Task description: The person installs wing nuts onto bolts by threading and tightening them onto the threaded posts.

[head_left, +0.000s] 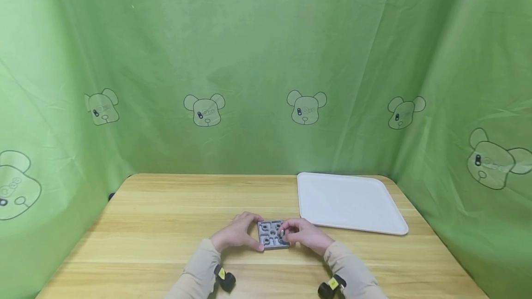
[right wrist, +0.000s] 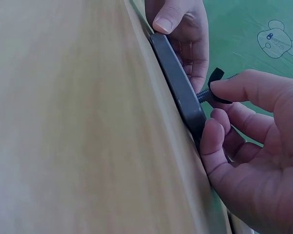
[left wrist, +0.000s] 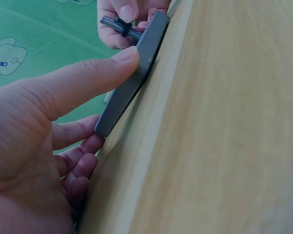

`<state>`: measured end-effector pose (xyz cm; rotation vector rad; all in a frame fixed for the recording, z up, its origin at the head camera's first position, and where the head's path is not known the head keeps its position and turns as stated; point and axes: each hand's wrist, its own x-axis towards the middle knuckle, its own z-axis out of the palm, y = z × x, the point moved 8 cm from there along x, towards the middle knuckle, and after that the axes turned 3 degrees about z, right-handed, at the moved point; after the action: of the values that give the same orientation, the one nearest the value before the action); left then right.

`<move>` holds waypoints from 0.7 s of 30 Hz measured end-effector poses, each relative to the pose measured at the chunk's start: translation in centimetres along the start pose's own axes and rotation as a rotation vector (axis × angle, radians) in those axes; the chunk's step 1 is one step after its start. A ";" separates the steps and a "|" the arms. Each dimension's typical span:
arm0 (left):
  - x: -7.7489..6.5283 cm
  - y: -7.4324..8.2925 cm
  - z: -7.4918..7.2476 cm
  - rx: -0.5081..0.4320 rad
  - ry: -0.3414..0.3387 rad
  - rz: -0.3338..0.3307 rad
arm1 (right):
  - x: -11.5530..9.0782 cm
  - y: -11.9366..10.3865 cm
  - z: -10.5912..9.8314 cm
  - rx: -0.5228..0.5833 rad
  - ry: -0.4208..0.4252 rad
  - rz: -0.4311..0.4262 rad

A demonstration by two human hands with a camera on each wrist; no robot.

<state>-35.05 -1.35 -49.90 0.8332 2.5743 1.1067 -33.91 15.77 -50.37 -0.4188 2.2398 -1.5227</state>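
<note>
The right hand (head_left: 308,235) is pinching a black nut (right wrist: 216,74) on a bolt (left wrist: 109,21) standing in the plate (head_left: 273,233), while the left hand (head_left: 237,233) is clamping the plate's left side, thumb and fingers apart. The plate is lying about midway between the left and right edges of the wooden worktop (head_left: 166,225); a white tray (head_left: 345,200) is covering its far right corner. Bear-printed green cloth (head_left: 249,59) is hanging along the far and side edges.
</note>
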 end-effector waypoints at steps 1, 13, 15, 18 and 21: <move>0.0 0.0 0.0 -0.001 0.000 0.000 | 0.0 -0.1 0.0 -0.008 0.007 0.000; 0.0 0.0 -0.1 -0.004 -0.003 0.000 | 0.1 -0.4 0.0 -0.090 0.097 0.004; 0.0 0.0 -0.1 -0.001 -0.003 -0.001 | 0.1 -0.4 0.0 -0.085 0.098 0.004; 0.0 0.0 -0.1 0.001 -0.003 0.000 | 0.2 -0.3 0.0 -0.073 0.083 0.001; 0.0 0.1 -0.1 0.004 0.002 0.005 | 0.2 -0.3 0.1 -0.051 0.049 -0.011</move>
<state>-35.04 -1.39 -49.76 0.8408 2.5777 1.1047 -33.99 15.50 -50.15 -0.4140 2.3214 -1.4997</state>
